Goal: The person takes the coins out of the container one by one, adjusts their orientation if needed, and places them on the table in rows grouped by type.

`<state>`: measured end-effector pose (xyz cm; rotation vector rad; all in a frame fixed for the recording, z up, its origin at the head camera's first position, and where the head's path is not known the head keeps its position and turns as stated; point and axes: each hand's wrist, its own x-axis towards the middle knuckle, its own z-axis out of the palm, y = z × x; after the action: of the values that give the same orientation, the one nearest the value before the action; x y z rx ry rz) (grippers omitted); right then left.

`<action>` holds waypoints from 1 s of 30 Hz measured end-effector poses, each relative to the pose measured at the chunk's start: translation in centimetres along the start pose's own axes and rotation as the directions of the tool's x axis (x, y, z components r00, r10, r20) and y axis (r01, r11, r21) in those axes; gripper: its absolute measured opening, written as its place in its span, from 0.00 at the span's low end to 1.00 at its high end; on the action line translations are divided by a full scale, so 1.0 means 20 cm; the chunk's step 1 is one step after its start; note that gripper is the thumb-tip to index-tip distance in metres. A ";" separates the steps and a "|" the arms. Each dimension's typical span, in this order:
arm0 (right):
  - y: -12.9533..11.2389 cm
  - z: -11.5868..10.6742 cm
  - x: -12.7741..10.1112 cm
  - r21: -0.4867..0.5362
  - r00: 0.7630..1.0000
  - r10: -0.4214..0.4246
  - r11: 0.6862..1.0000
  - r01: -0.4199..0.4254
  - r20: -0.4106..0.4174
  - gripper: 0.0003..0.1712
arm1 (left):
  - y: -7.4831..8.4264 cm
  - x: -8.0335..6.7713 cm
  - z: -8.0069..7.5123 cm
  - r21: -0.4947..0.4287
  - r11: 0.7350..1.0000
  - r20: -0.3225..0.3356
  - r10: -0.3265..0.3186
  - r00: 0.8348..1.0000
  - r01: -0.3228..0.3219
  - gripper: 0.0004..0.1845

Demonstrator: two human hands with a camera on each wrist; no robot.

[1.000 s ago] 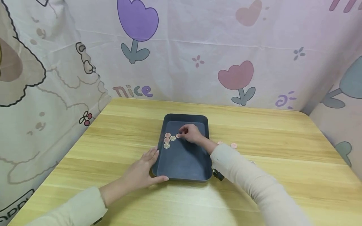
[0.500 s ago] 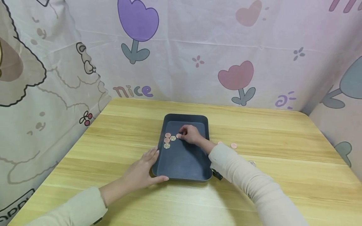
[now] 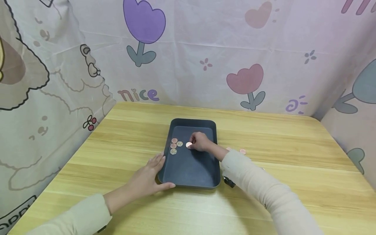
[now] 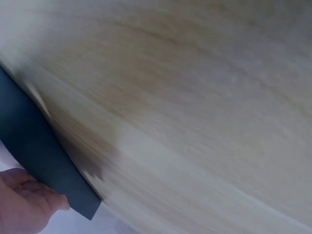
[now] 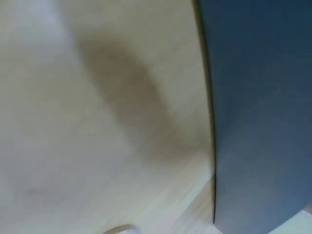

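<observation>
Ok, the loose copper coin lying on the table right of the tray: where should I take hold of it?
The copper coin lies flat on the wooden table, apart from the dark tray, so no face offers a grip. Probably come straight down from above and pinch its opposite rim edges with fingertips, or slide it to the table edge first.

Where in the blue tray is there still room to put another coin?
The near half of the tray, between the left hand on its near-left corner and the right sleeve, lies bare. So does the strip along its far wall. It is crowded mid-left: three coins cluster there, beside the right hand pinching another coin.
</observation>
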<state>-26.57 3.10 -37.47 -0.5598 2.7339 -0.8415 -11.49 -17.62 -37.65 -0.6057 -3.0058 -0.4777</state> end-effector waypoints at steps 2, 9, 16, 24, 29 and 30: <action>0.01 0.00 -0.02 0.022 1.000 0.009 1.000 -0.009 -0.009 0.09 | 0.00 0.00 0.00 0.001 1.000 0.000 0.002 1.000 -0.002 0.53; 0.02 -0.03 -0.10 0.055 0.997 -0.047 0.997 0.050 -0.063 0.09 | 0.00 -0.01 0.01 0.010 1.000 -0.019 0.014 1.000 -0.013 0.53; 0.02 -0.07 -0.16 0.148 0.995 -0.020 0.988 0.034 -0.100 0.09 | 0.00 0.00 0.01 0.007 1.000 -0.025 0.012 1.000 -0.012 0.53; 0.02 -0.12 -0.23 0.261 0.992 -0.011 0.964 0.044 -0.126 0.09 | 0.00 -0.01 0.01 0.007 1.000 -0.026 0.017 1.000 -0.017 0.53; 0.05 -0.16 -0.28 0.311 0.993 0.008 0.950 0.031 -0.122 0.08 | -0.01 0.00 0.01 0.008 1.000 -0.027 0.019 0.999 -0.019 0.53; 0.05 -0.17 -0.29 0.319 0.993 0.014 0.948 0.024 -0.116 0.08 | -0.01 0.00 0.01 0.009 1.000 -0.026 0.019 0.999 -0.018 0.53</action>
<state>-22.75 7.99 -34.79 -0.4622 2.6141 -1.3251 -11.45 -17.69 -37.85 -0.6213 -2.9735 -0.4680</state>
